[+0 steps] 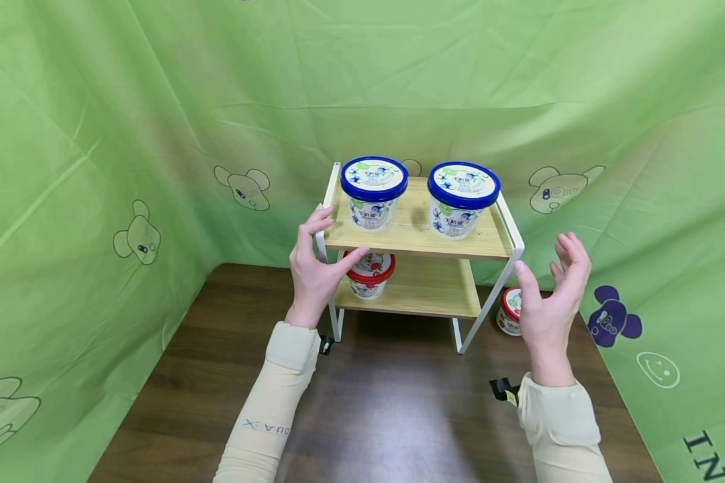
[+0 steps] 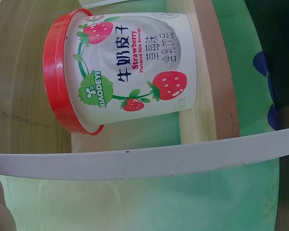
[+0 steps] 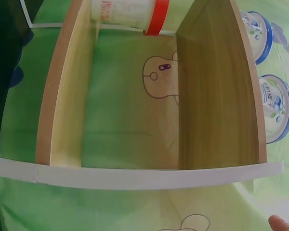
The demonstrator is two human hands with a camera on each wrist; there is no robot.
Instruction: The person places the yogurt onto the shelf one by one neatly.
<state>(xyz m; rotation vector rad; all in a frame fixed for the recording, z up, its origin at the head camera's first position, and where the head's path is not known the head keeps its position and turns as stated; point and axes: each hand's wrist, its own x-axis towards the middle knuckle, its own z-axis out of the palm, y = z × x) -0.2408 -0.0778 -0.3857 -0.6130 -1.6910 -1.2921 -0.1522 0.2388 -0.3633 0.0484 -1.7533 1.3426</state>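
Note:
Beside the left side of a small two-tier shelf [image 1: 413, 249] is my left hand [image 1: 316, 272], its thumb stretched across in front of the upper board and its fingers near the white left frame [image 2: 135, 164]. A strawberry milk tub [image 2: 130, 70] with a red lid stands on the lower board at the left. Two blue-lidded tubs, a left one [image 1: 373, 194] and a right one [image 1: 461, 200], stand on the upper board. My right hand [image 1: 552, 305] is raised just off the shelf's right frame [image 3: 135, 178], thumb and fingers spread, holding nothing.
Another red-lidded tub [image 1: 510, 312] sits on the dark wooden surface [image 1: 374, 402] right of the shelf, partly behind my right hand. Green cloth [image 1: 362, 67] with printed bear heads hangs behind and on both sides.

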